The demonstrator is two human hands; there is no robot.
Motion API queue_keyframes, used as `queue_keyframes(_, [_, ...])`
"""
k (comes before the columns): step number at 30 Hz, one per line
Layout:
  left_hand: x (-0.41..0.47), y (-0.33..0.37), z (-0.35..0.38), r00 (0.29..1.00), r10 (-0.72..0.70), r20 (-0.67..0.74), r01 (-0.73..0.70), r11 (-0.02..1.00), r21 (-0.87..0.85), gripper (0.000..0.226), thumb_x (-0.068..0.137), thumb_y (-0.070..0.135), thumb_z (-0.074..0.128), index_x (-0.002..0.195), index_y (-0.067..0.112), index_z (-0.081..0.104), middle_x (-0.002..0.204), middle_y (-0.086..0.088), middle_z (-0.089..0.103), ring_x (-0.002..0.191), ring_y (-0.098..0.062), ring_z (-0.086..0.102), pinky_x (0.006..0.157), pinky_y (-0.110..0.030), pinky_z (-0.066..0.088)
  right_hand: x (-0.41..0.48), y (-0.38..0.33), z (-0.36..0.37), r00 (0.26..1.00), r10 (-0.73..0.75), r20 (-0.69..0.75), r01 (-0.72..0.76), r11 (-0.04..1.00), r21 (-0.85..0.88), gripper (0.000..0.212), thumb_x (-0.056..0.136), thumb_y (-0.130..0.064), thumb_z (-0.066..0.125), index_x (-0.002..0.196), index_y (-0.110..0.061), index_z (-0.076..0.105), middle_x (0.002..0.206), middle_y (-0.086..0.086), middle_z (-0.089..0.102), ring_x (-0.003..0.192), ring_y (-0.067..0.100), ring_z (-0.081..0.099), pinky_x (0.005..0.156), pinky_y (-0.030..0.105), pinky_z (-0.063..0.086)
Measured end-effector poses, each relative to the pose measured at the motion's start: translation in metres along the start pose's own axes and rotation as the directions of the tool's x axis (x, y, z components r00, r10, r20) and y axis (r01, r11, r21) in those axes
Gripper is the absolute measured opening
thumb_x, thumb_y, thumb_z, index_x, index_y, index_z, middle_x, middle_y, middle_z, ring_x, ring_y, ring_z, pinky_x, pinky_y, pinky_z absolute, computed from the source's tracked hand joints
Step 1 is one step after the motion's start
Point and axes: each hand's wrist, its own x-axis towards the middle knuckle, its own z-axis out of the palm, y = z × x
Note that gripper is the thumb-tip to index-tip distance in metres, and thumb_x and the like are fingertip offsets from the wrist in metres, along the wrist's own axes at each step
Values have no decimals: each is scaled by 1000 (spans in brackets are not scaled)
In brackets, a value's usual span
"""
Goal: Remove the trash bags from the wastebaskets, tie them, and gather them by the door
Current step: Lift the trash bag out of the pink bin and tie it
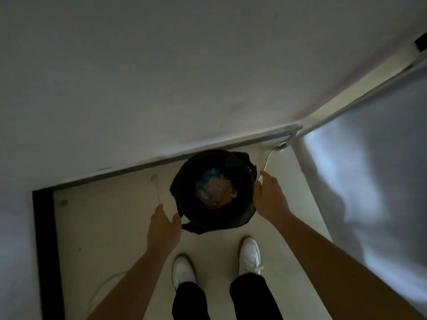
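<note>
Thin black trash bag [198, 227], so I'd expect it to be soft, a bit slippery and easy to tear. The load looks light (crumpled scraps [215, 190], pale with bits of blue and yellow). Best place to grab is probably the loose overhang folded over the rim, bunching both sides toward the middle rather than yanking one flap. It lines a round bin [179, 181] on the pale floor [104, 227], right against the wall [161, 88].

Left hand [165, 224] is open, fingers relaxed, just beside the near-left flap. Right hand [269, 197] is open too, at the rim's right side; can't tell if it's touching.
</note>
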Motion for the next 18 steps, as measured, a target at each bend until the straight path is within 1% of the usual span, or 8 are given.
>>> queue_keyframes(3, [49,-33,55,993,-106,-46,104,994,-44,60,101,17,49,155,11,24,157,-17,35,137,-35,43,107,-44,37,52,26,48,995,-9,-98,14,999,51,51,107,-33,39,153,-13,29,147,18,43,129,37,49,102,46,44])
queue_keyframes(6, [85,-55,94,985,-172,-2,170,975,-145,66,101,14,49,158,12,16,161,-14,30,140,-36,40,108,-45,37,90,53,79,986,-7,-165,20,997,79,63,105,-44,39,156,-12,20,152,18,37,137,35,42,108,47,40])
queue_keyframes(9, [107,-65,110,962,-269,45,271,919,-288,54,102,20,50,153,12,33,149,-14,49,130,-35,52,106,-47,44,117,71,92,998,59,-37,-52,985,163,82,99,-58,43,159,-10,12,141,16,53,132,32,50,102,40,43])
queue_keyframes(11, [112,-70,111,964,-266,-2,253,920,-300,29,100,21,51,123,9,62,117,-14,68,104,-33,64,90,-48,52,124,76,94,993,75,90,-87,986,145,81,95,-61,49,154,-10,27,122,12,65,119,31,60,88,31,43])
queue_keyframes(12, [112,-71,111,967,-254,-35,231,924,-305,24,98,22,49,101,7,67,98,-14,68,90,-32,63,79,-47,52,125,78,96,988,68,137,-84,990,114,75,94,-63,50,147,-11,40,117,9,65,115,31,61,84,30,42])
queue_keyframes(14, [112,-69,107,960,-266,-81,223,911,-347,28,94,23,46,73,6,55,77,-16,59,74,-28,52,66,-41,43,122,78,99,980,76,185,-97,990,103,62,94,-63,50,128,-11,54,107,5,62,105,30,62,78,30,41])
queue_keyframes(16, [112,-66,101,948,-290,-134,228,907,-353,31,99,18,41,72,5,46,72,-12,50,73,-26,46,65,-36,35,117,79,105,981,100,164,-127,979,160,57,95,-61,51,120,-10,56,104,5,61,98,28,61,76,33,43])
queue_keyframes(18, [112,-62,94,927,-320,-196,233,900,-370,32,104,18,34,79,3,47,82,-17,55,80,-28,48,65,-33,32,114,82,108,986,133,104,-156,954,256,58,93,-60,55,118,-8,57,105,7,62,97,26,62,77,36,49])
